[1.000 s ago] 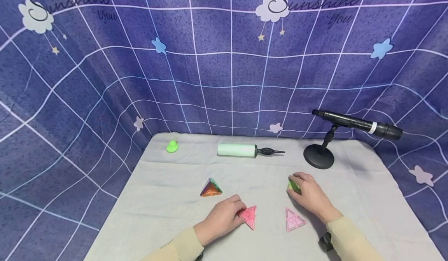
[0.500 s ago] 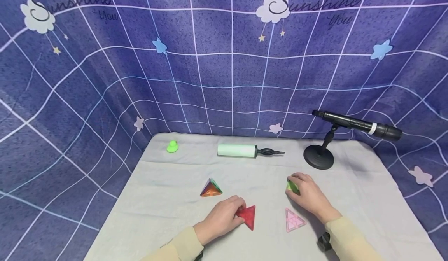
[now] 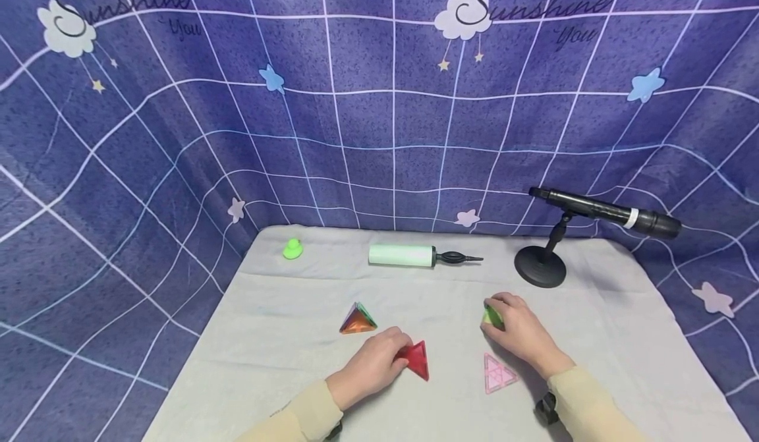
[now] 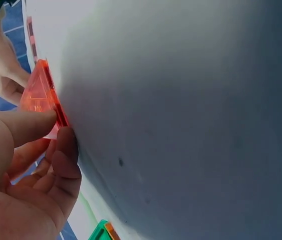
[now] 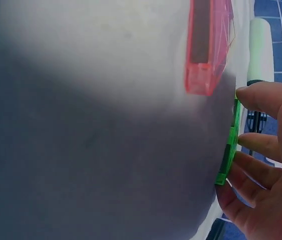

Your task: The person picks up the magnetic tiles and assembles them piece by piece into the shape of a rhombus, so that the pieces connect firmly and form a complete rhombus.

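Observation:
In the head view my left hand (image 3: 375,363) pinches a red triangular magnetic tile (image 3: 418,360) by one corner between thumb and fingers. The left wrist view shows that red tile (image 4: 41,92) tilted in the grip. My right hand (image 3: 523,330) grips a green magnetic tile (image 3: 493,317), partly hidden under the fingers; in the right wrist view the thumb and fingertips lie along the green tile's edge (image 5: 229,142). A pink triangular tile (image 3: 498,373) lies flat, nearer me than the right hand. Beyond the left hand stands a small pyramid of orange, purple and green tiles (image 3: 358,319).
Along the back of the white-covered table (image 3: 296,383) are a green rubber duck (image 3: 292,249), a pale green hand pump (image 3: 402,255) and a black microphone (image 3: 605,209) on a round-based stand. A purple patterned curtain (image 3: 356,119) hangs behind and to the left.
My left hand has moved slightly left and away from me with the red tile, whose visible face looks darker. My right hand has slid a little left with the green tile.

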A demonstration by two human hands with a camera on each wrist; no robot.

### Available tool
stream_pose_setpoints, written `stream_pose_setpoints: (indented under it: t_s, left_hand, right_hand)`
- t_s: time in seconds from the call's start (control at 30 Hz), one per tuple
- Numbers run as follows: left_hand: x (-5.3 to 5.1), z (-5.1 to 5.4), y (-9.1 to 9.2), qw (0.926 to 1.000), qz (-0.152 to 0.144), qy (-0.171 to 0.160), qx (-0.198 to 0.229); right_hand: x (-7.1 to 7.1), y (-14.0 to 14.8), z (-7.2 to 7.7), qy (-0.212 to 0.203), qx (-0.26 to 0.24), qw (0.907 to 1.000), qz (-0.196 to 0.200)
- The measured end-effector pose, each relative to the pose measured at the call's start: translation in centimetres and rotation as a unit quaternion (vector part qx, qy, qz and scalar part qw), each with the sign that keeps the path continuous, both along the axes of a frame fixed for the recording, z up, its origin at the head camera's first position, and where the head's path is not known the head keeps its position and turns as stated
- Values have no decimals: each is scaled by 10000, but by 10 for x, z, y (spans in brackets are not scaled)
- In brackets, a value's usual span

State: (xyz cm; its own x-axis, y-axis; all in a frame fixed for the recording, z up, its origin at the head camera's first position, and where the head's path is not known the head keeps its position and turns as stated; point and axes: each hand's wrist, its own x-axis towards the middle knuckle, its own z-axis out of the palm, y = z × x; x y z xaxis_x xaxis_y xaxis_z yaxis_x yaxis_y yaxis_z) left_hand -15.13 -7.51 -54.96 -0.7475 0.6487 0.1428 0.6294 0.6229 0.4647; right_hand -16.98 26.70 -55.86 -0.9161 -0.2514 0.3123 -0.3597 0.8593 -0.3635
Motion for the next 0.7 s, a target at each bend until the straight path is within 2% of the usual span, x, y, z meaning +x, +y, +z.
stream_pose_setpoints:
  t_s: [0.23, 0.7]
  left_hand:
    - [-5, -2, 1, 9999, 96, 56, -23]
    - [-11, -2, 1, 9991, 210, 348, 92]
  right_hand:
    - [-2, -4, 1, -58, 17, 10000, -34]
    - [0, -20, 5, -106, -69, 9998, 182]
